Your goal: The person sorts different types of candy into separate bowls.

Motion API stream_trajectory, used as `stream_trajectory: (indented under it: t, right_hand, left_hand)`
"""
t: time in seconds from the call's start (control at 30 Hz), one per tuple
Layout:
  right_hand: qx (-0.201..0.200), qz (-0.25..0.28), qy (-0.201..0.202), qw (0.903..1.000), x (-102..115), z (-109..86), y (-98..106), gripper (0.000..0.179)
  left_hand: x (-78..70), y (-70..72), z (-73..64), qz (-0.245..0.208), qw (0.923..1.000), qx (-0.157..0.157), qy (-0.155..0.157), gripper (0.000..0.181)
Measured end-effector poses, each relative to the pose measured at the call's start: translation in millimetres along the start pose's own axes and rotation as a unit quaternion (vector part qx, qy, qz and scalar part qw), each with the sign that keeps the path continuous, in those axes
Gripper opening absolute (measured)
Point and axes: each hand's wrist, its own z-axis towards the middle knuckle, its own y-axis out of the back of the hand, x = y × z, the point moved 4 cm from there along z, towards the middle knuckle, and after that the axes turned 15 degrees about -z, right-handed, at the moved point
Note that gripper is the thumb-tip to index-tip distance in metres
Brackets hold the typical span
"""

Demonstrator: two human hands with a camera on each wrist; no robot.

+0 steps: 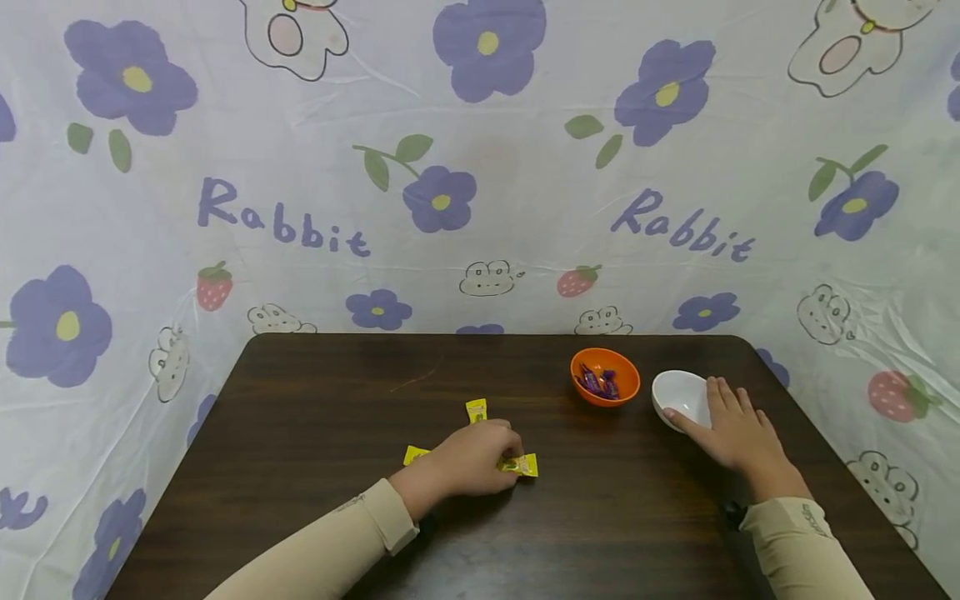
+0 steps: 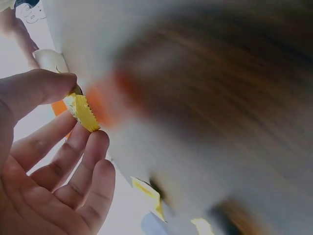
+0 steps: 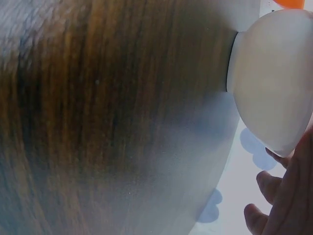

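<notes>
My left hand [image 1: 474,457] pinches a yellow-wrapped candy [image 1: 521,465] between thumb and fingers, low over the dark table. In the left wrist view the candy [image 2: 84,110] shows between the thumb and fingertips, one crimped end sticking out. Another yellow candy [image 1: 477,409] lies just beyond this hand, and a further yellow candy [image 1: 415,454] is partly hidden behind the wrist. My right hand [image 1: 738,433] rests against the near right rim of a white bowl [image 1: 678,396], fingers extended. The right wrist view shows the bowl's outside [image 3: 274,78] upright on the table, fingers beside its rim.
An orange bowl [image 1: 605,400] holding several purple-wrapped candies [image 1: 600,383] stands left of the white bowl, near the back of the dark wooden table [image 1: 337,375]. A patterned cloth [image 1: 525,208] hangs behind the table and along its sides.
</notes>
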Motion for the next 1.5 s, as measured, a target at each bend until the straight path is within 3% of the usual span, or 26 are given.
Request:
stream_trajectory:
  t: [0.3,0.5,0.7,0.93,1.27,1.5]
  right_hand:
    - [0.006,-0.001,0.008,0.9999,0.9,-0.8,9.4,0.124]
    - [-0.016,0.002,0.038,0.9991,-6.0,-3.7,7.4,0.120]
    - [-0.014,0.008,0.061,0.9980,-11.8,-7.6,6.2,0.114]
    - [-0.029,0.004,0.081,0.9963,-18.9,-8.0,2.5,0.113]
    - [-0.035,0.001,0.096,0.9948,-19.0,-4.6,3.2,0.114]
    - [-0.038,0.002,0.095,0.9948,-16.2,0.9,-0.2,0.116]
  left_hand:
    - [-10.9,-4.6,15.3,-0.005,0.9999,0.002,-0.011,0.023]
    - [-20.2,-7.1,21.6,-0.024,0.9994,0.008,-0.024,0.022]
    - [-26.4,-11.6,27.5,-0.038,0.9985,0.008,-0.040,0.023]
    - [-30.1,-16.2,31.6,-0.055,0.9977,0.017,-0.035,0.025]
    - [-35.0,-17.5,35.7,-0.049,0.9978,0.018,-0.041,0.022]
    - [-39.1,-18.3,40.7,-0.048,0.9966,0.019,-0.064,0.021]
